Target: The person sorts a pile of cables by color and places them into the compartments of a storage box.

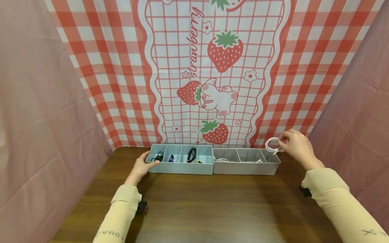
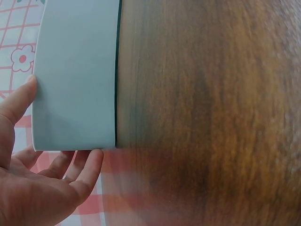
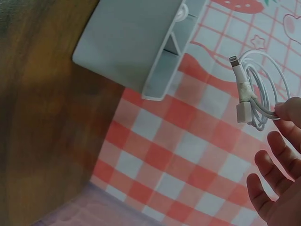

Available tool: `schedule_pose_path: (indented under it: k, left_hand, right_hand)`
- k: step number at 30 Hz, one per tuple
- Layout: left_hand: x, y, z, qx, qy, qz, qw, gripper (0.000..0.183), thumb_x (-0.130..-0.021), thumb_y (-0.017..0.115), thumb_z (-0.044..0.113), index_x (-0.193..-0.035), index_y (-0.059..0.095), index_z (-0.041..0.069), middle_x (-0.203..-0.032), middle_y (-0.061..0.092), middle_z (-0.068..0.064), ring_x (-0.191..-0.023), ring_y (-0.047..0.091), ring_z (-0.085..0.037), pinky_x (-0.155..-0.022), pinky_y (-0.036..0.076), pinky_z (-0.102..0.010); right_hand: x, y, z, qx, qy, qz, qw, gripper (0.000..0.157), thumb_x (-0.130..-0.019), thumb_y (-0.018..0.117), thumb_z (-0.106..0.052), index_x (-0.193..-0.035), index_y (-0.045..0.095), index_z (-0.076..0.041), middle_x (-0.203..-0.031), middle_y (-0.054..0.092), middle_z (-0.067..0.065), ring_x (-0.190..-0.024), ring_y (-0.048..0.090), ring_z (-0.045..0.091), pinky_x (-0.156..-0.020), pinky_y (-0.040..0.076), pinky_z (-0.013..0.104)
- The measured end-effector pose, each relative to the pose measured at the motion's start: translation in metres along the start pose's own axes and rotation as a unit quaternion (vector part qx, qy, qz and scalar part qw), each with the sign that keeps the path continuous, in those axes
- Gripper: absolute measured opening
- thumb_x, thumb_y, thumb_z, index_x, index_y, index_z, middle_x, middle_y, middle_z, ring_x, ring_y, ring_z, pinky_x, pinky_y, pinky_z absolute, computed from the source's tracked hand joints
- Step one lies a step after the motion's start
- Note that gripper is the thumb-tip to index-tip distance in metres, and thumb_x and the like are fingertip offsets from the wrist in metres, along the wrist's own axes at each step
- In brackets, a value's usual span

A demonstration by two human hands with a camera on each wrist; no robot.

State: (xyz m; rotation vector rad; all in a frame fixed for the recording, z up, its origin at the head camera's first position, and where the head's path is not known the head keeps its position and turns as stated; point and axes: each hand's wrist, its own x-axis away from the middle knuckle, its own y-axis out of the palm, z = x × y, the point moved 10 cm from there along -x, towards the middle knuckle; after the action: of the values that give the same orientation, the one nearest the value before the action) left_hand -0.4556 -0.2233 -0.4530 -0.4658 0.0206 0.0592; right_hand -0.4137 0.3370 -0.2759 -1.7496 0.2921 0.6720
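Note:
My right hand (image 1: 297,147) pinches a coiled white charging cable (image 1: 270,145) between thumb and index finger, above the right end of a grey divided box (image 1: 246,169). In the right wrist view, the cable's flat metal plug points up and a white USB end sits below it. The other fingers are apart from the cable. My left hand (image 1: 140,167) holds the left end of a light blue divided box (image 1: 182,168), thumb on the front rim and fingers against the end wall (image 2: 75,147). Both boxes stand end to end on the table.
The blue box holds a black cable (image 1: 158,156), a small dark blue item (image 1: 171,158), a coiled black cable (image 1: 191,155) and a yellow item (image 1: 199,161). White cables (image 1: 221,159) lie in the grey box. Behind stands a strawberry-print cloth (image 1: 194,128); pink cloth (image 1: 358,111) hangs at both sides.

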Motion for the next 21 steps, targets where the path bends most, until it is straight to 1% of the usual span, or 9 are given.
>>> schedule_pose_path:
  k: [10, 17, 21]
  left_hand:
    - [0.0, 0.0, 0.001, 0.0, 0.004, -0.002, 1.0, 0.075, -0.086, 0.069, 0.026, -0.146, 0.03, 0.005, -0.139, 0.038, -0.027, -0.123, 0.04, -0.037, -0.098, 0.038, -0.053]
    - [0.0, 0.0, 0.001, -0.001, 0.002, 0.001, 1.0, 0.074, -0.086, 0.07, 0.025, -0.145, 0.031, 0.004, -0.136, 0.042, -0.027, -0.117, 0.044, -0.036, -0.096, 0.04, -0.052]
    - [0.001, 0.0, 0.001, 0.0, -0.001, -0.001, 1.0, 0.074, -0.086, 0.07, 0.025, -0.146, 0.031, 0.004, -0.136, 0.041, -0.027, -0.118, 0.044, -0.036, -0.096, 0.04, -0.052]
  right_hand:
    - [0.008, 0.012, 0.009, 0.012, 0.005, 0.019, 1.0, 0.009, -0.075, 0.07, -0.015, -0.07, 0.065, -0.01, -0.072, 0.057, 0.007, -0.065, 0.053, 0.023, -0.052, 0.039, 0.04]
    - [0.012, 0.026, 0.017, 0.017, 0.015, 0.013, 1.0, 0.011, -0.075, 0.071, -0.015, -0.07, 0.064, -0.008, -0.075, 0.057, 0.009, -0.067, 0.054, 0.027, -0.055, 0.041, 0.046]
    - [0.013, 0.03, 0.019, 0.019, 0.021, 0.019, 0.999, 0.01, -0.075, 0.07, -0.014, -0.07, 0.064, -0.007, -0.074, 0.056, 0.01, -0.065, 0.053, 0.028, -0.053, 0.041, 0.046]
